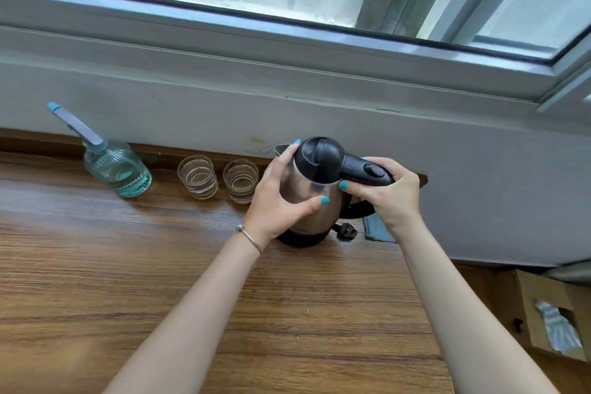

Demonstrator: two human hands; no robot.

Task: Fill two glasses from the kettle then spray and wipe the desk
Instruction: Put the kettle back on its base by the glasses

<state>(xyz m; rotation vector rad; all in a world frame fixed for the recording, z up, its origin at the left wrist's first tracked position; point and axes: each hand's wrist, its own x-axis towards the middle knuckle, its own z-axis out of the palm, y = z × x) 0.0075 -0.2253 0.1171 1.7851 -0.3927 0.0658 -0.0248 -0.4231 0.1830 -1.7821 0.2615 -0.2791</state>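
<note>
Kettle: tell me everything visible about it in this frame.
The kettle has a shiny steel body, black lid, black handle with a button, and dark base. It stands upright on the desk near the wall, lid closed, spout toward the glasses. The left hand holds its body; the right hand grips the handle.

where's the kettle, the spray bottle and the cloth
kettle [307, 189], head view, on its steel body
spray bottle [116, 169], head view, on its clear ribbed body
cloth [377, 229], head view, on its visible blue corner
</note>
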